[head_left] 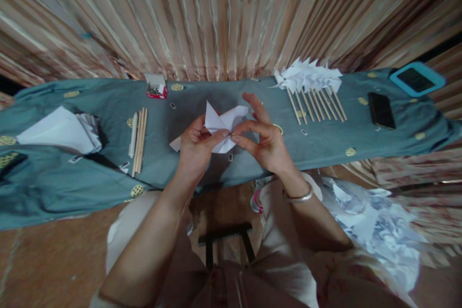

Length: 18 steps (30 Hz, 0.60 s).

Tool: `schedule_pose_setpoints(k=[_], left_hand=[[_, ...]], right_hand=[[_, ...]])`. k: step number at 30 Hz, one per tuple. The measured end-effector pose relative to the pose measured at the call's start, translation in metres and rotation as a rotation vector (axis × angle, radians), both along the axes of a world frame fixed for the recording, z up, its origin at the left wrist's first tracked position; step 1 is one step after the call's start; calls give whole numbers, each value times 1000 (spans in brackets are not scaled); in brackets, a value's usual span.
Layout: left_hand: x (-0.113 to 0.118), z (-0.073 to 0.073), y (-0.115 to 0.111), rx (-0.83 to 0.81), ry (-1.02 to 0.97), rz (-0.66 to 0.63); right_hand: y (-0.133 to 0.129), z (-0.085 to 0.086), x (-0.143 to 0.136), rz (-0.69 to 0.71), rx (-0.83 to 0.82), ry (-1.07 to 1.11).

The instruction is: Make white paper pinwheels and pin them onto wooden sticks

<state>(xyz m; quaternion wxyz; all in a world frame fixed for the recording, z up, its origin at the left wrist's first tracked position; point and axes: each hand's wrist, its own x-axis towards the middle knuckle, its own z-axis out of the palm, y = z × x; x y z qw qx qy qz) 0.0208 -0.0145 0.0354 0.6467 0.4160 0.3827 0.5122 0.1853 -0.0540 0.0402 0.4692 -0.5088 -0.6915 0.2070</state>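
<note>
A folded white paper pinwheel (231, 118) is held up over the middle of the table, its points bent inward. My left hand (197, 142) grips its left side, with the thumb pressed near the centre. A pale, flat-looking end (175, 143) sticks out left of that hand; what it belongs to is hidden. At the pinwheel's centre, the thumb and forefinger of my right hand (265, 142) pinch together on something too small to make out, while the other fingers are raised.
Wooden sticks (140, 142) and a small open box of pins (156, 87) lie to the left, with stacked white paper (59, 130) beyond. At right are several pinwheels on sticks (310, 77), a phone (381, 110) and a blue-framed device (417, 79). A plastic bag of paper (378, 231) stands below.
</note>
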Motion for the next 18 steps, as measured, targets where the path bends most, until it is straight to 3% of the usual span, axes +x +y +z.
schedule_pose_setpoints(k=[18], left_hand=[[1,2,-1,4,8,7]], right_hand=[[2,-2,2,36,-52,52]])
